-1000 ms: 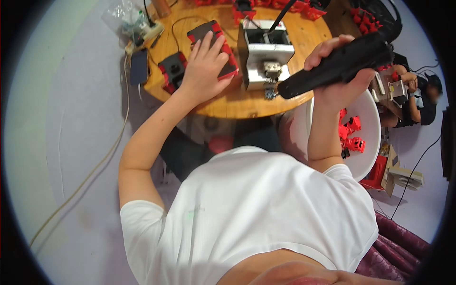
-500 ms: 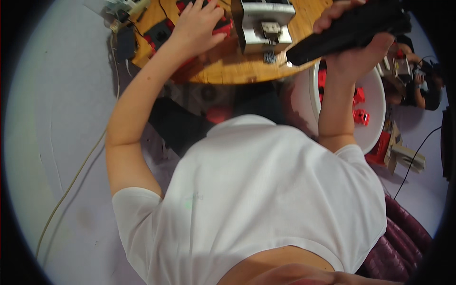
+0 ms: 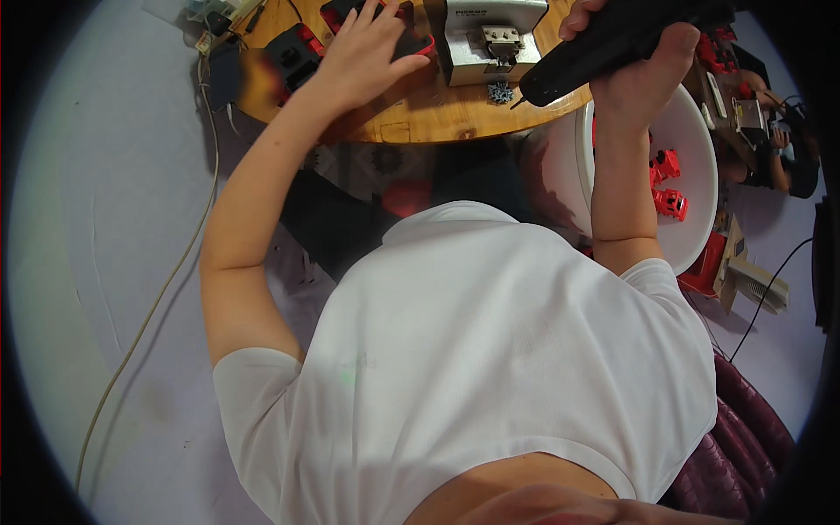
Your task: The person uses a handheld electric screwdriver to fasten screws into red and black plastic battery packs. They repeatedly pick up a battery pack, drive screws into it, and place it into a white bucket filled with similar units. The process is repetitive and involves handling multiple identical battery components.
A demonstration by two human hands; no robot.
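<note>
My left hand lies with its fingers spread over black-and-red plastic parts at the far left of the table. My right hand is wrapped around a black electric screwdriver, held tilted with its thin bit pointing down and left. The bit hangs just right of a small heap of screws. Those screws lie at the front of a silver screw feeder, between my two hands. Another black-and-red part sits left of my left wrist.
A round wooden table bears these things. At the right, below my right forearm, stands a white tub with several red parts in it. A co-worker sits at the far right. A cable runs down the left side.
The screwdriver in my right hand has shifted left, its bit closer to the screws. My left hand stays over the black-and-red parts. The whole view has moved slightly.
</note>
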